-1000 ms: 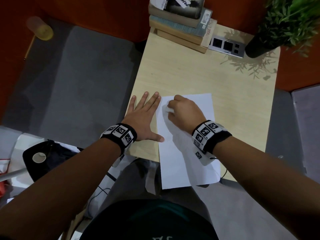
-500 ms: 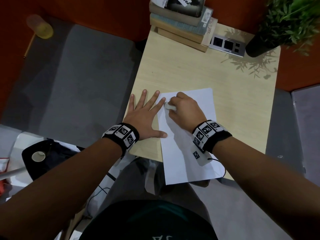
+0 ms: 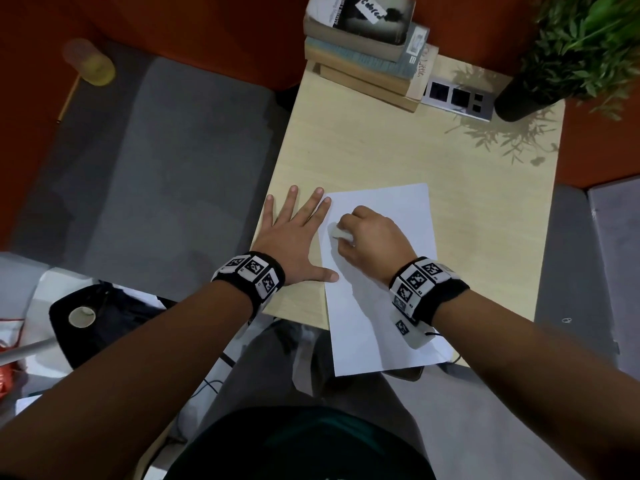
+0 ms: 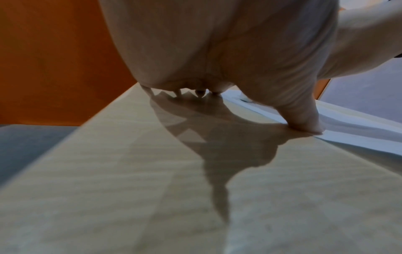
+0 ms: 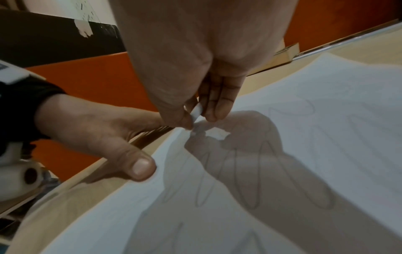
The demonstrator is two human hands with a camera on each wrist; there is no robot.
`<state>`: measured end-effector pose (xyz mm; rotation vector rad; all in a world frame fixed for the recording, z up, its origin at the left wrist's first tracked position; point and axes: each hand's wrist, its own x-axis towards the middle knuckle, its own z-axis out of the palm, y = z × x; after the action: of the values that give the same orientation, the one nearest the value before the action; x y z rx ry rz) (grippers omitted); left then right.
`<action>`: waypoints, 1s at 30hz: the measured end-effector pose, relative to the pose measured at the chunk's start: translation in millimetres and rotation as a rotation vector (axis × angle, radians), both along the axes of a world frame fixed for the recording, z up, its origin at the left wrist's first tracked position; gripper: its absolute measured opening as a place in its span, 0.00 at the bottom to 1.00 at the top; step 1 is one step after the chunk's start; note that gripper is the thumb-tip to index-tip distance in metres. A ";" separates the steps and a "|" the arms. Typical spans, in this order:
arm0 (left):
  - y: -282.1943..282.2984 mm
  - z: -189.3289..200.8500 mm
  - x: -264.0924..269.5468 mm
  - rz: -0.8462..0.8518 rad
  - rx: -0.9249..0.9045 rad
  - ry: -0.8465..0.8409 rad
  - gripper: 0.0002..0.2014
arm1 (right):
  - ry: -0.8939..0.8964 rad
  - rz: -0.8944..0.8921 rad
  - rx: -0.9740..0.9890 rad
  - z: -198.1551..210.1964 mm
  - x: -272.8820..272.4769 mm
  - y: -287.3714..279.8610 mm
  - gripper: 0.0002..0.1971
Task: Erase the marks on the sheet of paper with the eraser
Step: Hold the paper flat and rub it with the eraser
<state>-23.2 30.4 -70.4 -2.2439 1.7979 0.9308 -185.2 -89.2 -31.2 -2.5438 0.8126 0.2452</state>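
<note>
A white sheet of paper (image 3: 398, 216) lies on the pale wooden table (image 3: 363, 157), its near end hanging over the front edge. Faint looping pencil marks (image 5: 250, 180) show on the sheet in the right wrist view. My right hand (image 3: 372, 237) pinches a small white eraser (image 3: 337, 233) between thumb and fingers, low over the sheet's left part; the same eraser (image 5: 196, 112) shows at my fingertips. My left hand (image 3: 294, 233) lies flat with fingers spread on the table, thumb (image 5: 139, 166) and index fingertip pressing the paper's left edge.
A stack of books (image 3: 367, 46) sits at the table's far edge, beside a grey socket panel (image 3: 457, 98) and a potted plant (image 3: 526, 95) at the far right. Grey floor and an orange wall lie to the left. A dark bag (image 3: 100, 320) is at lower left.
My right hand has moved back and forth over the sheet's upper left with the eraser. The left hand stayed flat at the paper's edge.
</note>
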 end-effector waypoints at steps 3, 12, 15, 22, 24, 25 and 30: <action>0.5 -1.0 0.5 0.001 -0.003 -0.004 0.73 | 0.025 0.050 0.002 3.9 5.4 -4.6 0.06; 0.6 -2.1 0.4 0.004 -0.017 0.005 0.73 | 0.097 0.140 0.002 11.2 11.1 -1.7 0.06; 0.8 -2.9 0.2 0.009 -0.015 0.005 0.73 | 0.079 0.029 -0.066 14.4 18.8 -22.0 0.06; 0.8 -4.1 0.7 0.002 -0.023 0.000 0.73 | 0.125 0.177 -0.060 18.7 17.8 -2.5 0.09; 0.7 -5.1 1.1 0.001 -0.018 -0.006 0.73 | 0.130 0.122 -0.080 20.4 22.3 -15.7 0.07; 0.9 -5.5 1.1 0.001 -0.016 -0.006 0.73 | 0.120 0.074 -0.087 20.3 23.8 -22.1 0.06; 0.6 -3.9 1.3 0.000 -0.021 0.002 0.73 | 0.102 0.097 -0.060 20.1 19.8 -3.3 0.07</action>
<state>-21.9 31.0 -74.3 -2.2563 1.8166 0.9185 -165.4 -92.5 -11.1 -2.6486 0.7448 0.3903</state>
